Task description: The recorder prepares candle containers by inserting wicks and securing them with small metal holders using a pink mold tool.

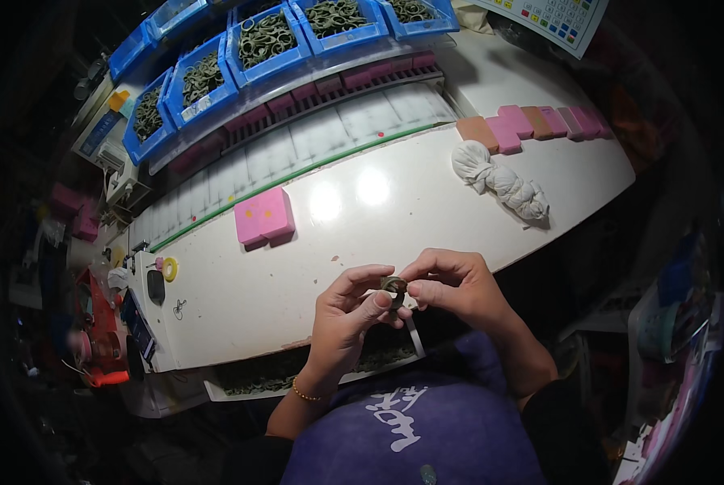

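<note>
A small dark green ring (393,284), wax-like in look, is held over the front edge of the white table (265,303). My left hand (347,309) grips it between thumb and fingers, with the other fingers curled below. My right hand (456,282) pinches at the ring's right side with thumb and index finger. The fingertips hide part of the ring, so I cannot tell whether one ring or more is there. Below my hands, a pale open drawer or tray (419,339) at the table's front holds many similar dark green pieces.
Blue bins (271,70) of green rings stand on a rack at the back. A pink block (265,215) lies on the table's left half. At right are a knotted white cloth (501,182) and a row of pink and brown blocks (507,130). A yellow tape roll (169,269) sits left.
</note>
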`<action>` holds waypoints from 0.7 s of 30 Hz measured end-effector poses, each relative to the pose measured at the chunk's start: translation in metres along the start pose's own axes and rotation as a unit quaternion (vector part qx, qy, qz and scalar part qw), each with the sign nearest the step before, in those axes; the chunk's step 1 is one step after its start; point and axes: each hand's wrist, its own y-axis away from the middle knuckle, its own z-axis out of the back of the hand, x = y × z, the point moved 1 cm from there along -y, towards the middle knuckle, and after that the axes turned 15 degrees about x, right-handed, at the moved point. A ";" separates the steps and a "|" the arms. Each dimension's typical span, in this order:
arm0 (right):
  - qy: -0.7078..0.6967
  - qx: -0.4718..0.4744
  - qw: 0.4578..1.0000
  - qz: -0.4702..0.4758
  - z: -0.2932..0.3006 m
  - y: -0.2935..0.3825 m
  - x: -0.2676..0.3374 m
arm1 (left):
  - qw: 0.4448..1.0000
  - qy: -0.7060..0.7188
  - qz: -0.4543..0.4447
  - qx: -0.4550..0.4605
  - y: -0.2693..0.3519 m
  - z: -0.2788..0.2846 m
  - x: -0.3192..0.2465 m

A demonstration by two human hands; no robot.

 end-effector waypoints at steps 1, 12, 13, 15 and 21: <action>0.000 0.000 1.000 0.000 0.000 0.000 0.001 | 1.000 0.001 -0.001 0.001 0.000 0.000 0.000; -0.013 -0.006 1.000 -0.028 0.002 -0.001 -0.003 | 0.999 -0.039 -0.019 -0.001 0.000 0.002 0.007; -0.013 -0.006 1.000 -0.027 0.002 -0.001 -0.003 | 0.998 -0.058 -0.019 -0.005 0.000 0.001 0.006; -0.003 -0.010 0.999 -0.031 0.002 -0.001 -0.004 | 0.997 -0.070 -0.031 -0.003 0.000 0.000 0.007; 0.018 -0.014 1.000 -0.016 0.001 -0.002 -0.007 | 0.992 -0.116 -0.058 -0.002 0.002 0.002 0.009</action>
